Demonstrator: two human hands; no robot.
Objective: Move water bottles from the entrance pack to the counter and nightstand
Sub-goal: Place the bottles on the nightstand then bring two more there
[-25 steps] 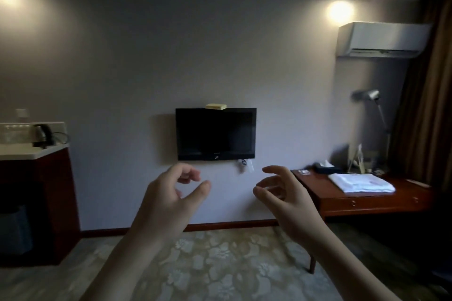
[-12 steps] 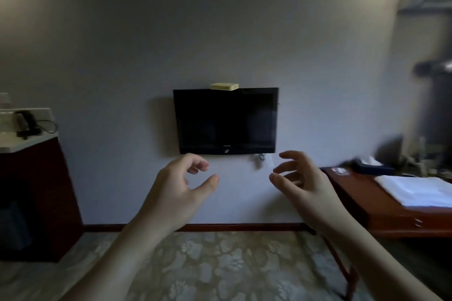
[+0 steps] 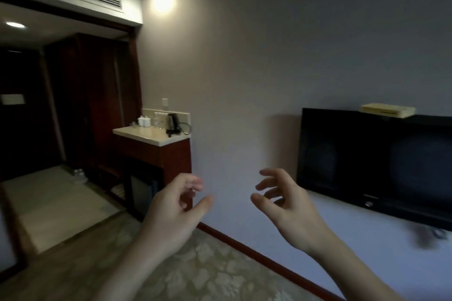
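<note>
Head: both hands [image 3: 227, 210] empty, loosely curled; counter [image 3: 151, 135] ahead-left.

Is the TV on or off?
Off, it seems. The TV screen is all black, with no picture, only faint reflections. Whether a standby light glows cannot be told.

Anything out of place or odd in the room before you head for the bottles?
One thing: a flat yellowish box sits on the top edge of the wall-mounted TV, an unusual perch. The counter with its kettle and cups looks tidy. Both hands, left hand and right hand, hold nothing.
</note>
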